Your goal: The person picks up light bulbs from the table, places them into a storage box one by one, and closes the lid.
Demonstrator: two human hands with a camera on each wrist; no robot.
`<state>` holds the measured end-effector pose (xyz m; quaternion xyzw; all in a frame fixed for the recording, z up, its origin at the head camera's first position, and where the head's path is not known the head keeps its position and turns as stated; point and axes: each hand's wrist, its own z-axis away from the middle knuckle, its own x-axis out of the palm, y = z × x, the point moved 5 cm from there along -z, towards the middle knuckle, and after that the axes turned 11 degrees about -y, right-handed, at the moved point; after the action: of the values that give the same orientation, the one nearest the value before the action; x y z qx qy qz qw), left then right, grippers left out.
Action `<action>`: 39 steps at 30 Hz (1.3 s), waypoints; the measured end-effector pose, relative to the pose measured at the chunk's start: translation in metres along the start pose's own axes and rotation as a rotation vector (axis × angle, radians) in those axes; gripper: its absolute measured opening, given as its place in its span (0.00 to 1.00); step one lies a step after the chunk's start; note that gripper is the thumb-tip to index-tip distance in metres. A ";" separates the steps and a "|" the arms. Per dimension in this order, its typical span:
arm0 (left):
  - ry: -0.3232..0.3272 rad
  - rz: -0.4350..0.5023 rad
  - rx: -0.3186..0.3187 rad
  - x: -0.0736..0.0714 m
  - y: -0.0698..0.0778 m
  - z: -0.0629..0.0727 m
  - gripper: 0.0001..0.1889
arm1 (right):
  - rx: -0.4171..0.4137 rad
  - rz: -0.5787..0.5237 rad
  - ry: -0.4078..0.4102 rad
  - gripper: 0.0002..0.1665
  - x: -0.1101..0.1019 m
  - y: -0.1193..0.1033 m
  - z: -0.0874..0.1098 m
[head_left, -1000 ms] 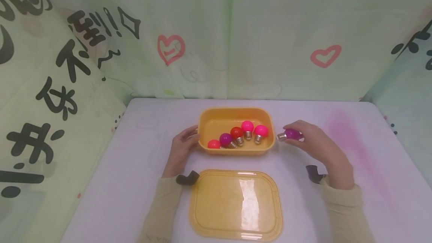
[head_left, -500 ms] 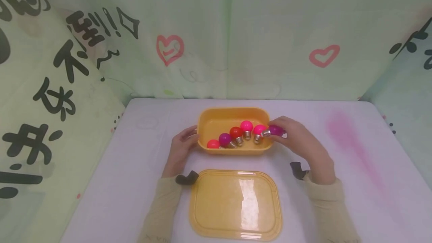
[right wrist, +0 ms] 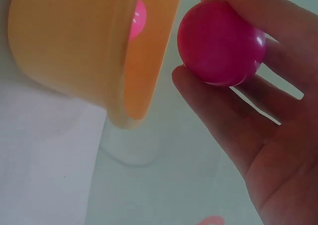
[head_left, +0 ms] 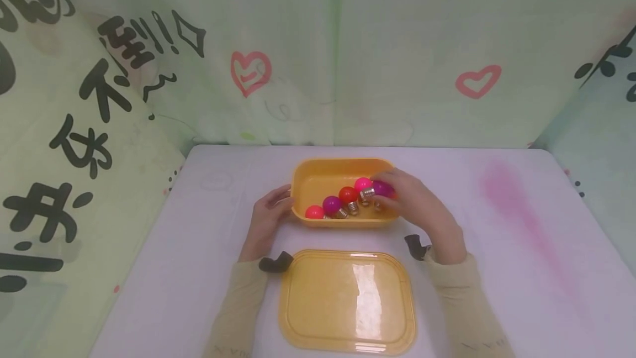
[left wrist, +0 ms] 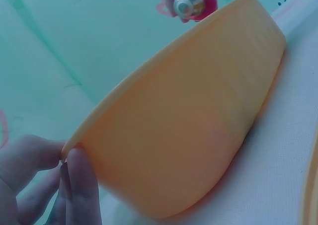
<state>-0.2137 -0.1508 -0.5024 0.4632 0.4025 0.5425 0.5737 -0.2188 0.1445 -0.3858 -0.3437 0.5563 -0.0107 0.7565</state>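
Note:
My right hand [head_left: 417,200] pinches a purple light bulb [head_left: 383,188] by its round glass, over the right end of a yellow plastic box [head_left: 343,224]. The bulb's metal screw base points left. In the right wrist view the same bulb [right wrist: 218,43] sits between thumb and fingers, just above the rim. Inside the box lie a red bulb [head_left: 348,195], another purple bulb [head_left: 331,205] and several pink ones; the held bulb and hand hide one of these. My left hand [head_left: 268,220] grips the box's left rim, thumb and fingers pinching its edge [left wrist: 79,135].
A flat yellow lid [head_left: 348,303] lies on the white table [head_left: 189,291] in front of the box. Behind the table hangs a pale green curtain [head_left: 367,70] with drawn hearts. A pink stain [head_left: 507,198] marks the table's right side.
My right hand has moved left with the purple bulb, from beside the box to over its right end. The left hand has stayed at the left rim.

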 end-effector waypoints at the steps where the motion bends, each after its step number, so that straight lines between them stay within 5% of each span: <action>1: 0.000 -0.004 -0.002 0.000 0.000 0.000 0.20 | -0.009 -0.005 0.003 0.26 0.001 -0.002 -0.001; 10: 0.002 0.009 -0.010 0.001 0.000 0.001 0.20 | -0.103 0.021 0.044 0.24 0.008 -0.020 -0.015; 39: -0.046 0.065 0.039 -0.001 0.000 0.003 0.20 | -0.040 0.024 -0.009 0.26 0.051 -0.060 -0.056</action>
<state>-0.2113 -0.1520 -0.5016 0.4994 0.3844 0.5423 0.5557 -0.2250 0.0500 -0.4052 -0.3521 0.5572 0.0111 0.7519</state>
